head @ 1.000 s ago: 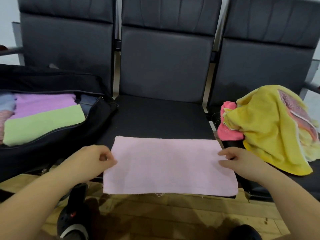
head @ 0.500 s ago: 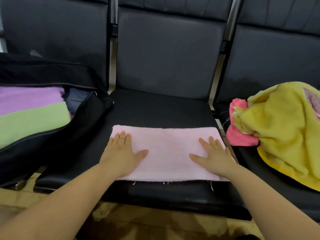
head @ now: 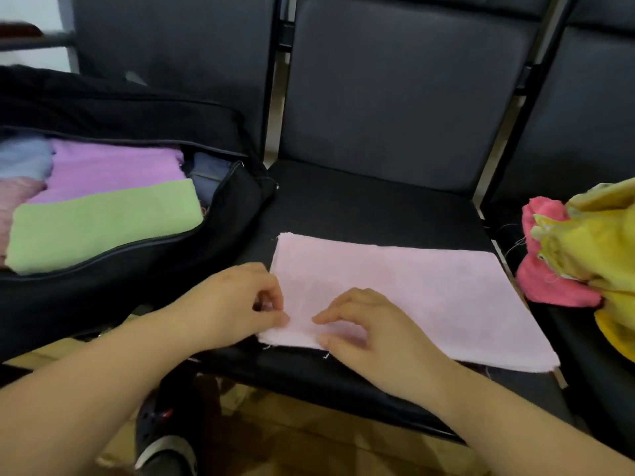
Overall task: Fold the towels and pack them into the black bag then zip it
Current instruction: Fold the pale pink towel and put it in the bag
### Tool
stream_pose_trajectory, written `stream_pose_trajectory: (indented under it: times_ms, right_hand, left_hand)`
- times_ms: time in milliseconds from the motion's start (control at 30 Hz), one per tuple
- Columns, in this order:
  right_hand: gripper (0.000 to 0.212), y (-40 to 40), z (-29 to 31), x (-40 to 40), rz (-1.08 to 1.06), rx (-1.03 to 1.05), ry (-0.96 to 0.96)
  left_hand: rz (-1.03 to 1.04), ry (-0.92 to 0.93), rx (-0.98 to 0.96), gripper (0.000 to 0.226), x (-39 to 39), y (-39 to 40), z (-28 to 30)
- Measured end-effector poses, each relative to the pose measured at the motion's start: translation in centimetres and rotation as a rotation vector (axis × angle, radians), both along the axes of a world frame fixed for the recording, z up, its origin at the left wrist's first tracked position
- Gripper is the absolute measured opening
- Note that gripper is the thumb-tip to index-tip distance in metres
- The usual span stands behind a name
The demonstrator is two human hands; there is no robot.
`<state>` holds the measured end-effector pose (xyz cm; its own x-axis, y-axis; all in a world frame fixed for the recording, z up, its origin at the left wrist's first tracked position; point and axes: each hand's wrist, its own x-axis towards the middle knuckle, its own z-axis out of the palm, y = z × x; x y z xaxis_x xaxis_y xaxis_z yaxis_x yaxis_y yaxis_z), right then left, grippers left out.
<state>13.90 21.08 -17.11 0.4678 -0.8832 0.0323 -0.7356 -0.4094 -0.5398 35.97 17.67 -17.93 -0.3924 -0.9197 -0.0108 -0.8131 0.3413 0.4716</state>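
Observation:
A pale pink towel [head: 429,297], folded into a wide rectangle, lies flat on the middle black seat [head: 378,207]. My left hand [head: 240,304] pinches its near left edge between thumb and fingers. My right hand [head: 371,328] rests on the same near left corner with fingers curled, thumb and fingertips at the cloth. The open black bag [head: 178,262] sits on the left seat. It holds folded towels: a green one [head: 103,228] on top, a purple one [head: 117,173], a light blue one [head: 24,159] and a pink one [head: 13,201].
On the right seat lies an unfolded heap with a yellow towel [head: 598,249] over a hot pink towel [head: 546,283]. Black seat backs [head: 395,97] rise behind. Below the seat edge are a wooden floor [head: 309,448] and a dark shoe [head: 165,441].
Both hands were pressing flat on the towel's two ends. Now both are at its near left corner with fingers curled, and the right hand has crossed over from the right side.

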Motion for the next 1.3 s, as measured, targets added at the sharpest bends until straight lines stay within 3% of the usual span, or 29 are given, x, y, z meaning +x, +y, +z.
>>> stream_pose_trajectory:
  times_ms: [100, 200, 267, 367, 500, 567, 633, 700, 767, 833, 900, 967, 1000, 1067, 1200, 1300]
  right_hand:
    - [0.046, 0.0, 0.0, 3.1, 0.032, 0.044, 0.083]
    - [0.060, -0.1, -0.7, 5.1, -0.012, 0.020, 0.199]
    - [0.062, -0.2, -1.2, 6.0, -0.044, -0.024, 0.249]
    - [0.061, 0.2, -1.3, 6.8, -0.049, -0.063, 0.296]
    - [0.049, 0.8, -1.5, 7.6, -0.050, -0.076, 0.323]
    - [0.032, 1.2, -1.3, 8.0, -0.088, -0.005, 0.220]
    - [0.023, 1.7, -0.8, 8.0, -0.166, 0.150, -0.039]
    - [0.024, 2.5, 0.3, 7.7, -0.208, 0.314, -0.331]
    - [0.025, 3.3, 1.7, 7.0, -0.205, 0.403, -0.478]
    - [0.022, 3.6, 3.3, 6.0, -0.227, 0.430, -0.463]
    - [0.019, 3.6, 4.7, 4.4, -0.253, 0.437, -0.423]
    - [0.017, 3.5, 5.8, 2.4, -0.287, 0.444, -0.408]
    - [0.017, 3.5, 6.2, 1.5, -0.302, 0.427, -0.391]
    - [0.018, 3.2, 7.0, -0.6, -0.329, 0.377, -0.378]
    - [0.021, 2.8, 8.0, -5.2, -0.384, 0.341, -0.464]
    - [0.021, 2.8, 7.9, -8.4, -0.432, 0.365, -0.579]
  left_hand:
    - [0.019, 0.176, 0.077, 0.009, 1.9, 1.3, -1.2]
    - [-0.085, 0.110, 0.053, 0.041, 2.9, 2.4, -2.2]
    - [-0.097, 0.064, 0.020, 0.046, 3.2, 2.6, -2.6]
    - [-0.069, 0.091, -0.080, 0.033, 3.1, 2.7, -2.7]
    - [-0.094, 0.044, -0.174, 0.052, 2.6, 2.5, -2.1]
    - [-0.117, 0.054, -0.141, 0.032, 2.6, 2.6, -1.5]
    - [-0.127, 0.171, -0.062, 0.027, 2.6, 2.8, -0.5]
    - [-0.094, 0.356, -0.016, 0.036, 2.7, 3.0, 0.5]
    - [-0.017, 0.486, 0.102, 0.051, 3.1, 3.1, 1.8]
    - [0.000, 0.382, 0.254, 0.058, 3.8, 3.3, 2.8]
    - [-0.039, 0.113, 0.341, 0.057, 4.2, 3.4, 3.5]
    - [-0.042, -0.142, 0.292, 0.033, 4.1, 3.2, 4.4]
    - [-0.018, -0.184, 0.247, 0.024, 4.0, 2.9, 4.9]
    - [0.042, -0.083, 0.190, 0.020, 3.6, 2.3, 6.2]
    - [0.149, 0.383, 0.091, 0.013, 0.8, 0.6, 8.5]
    - [0.165, 0.663, 0.092, 0.026, -3.1, -0.9, 8.4]
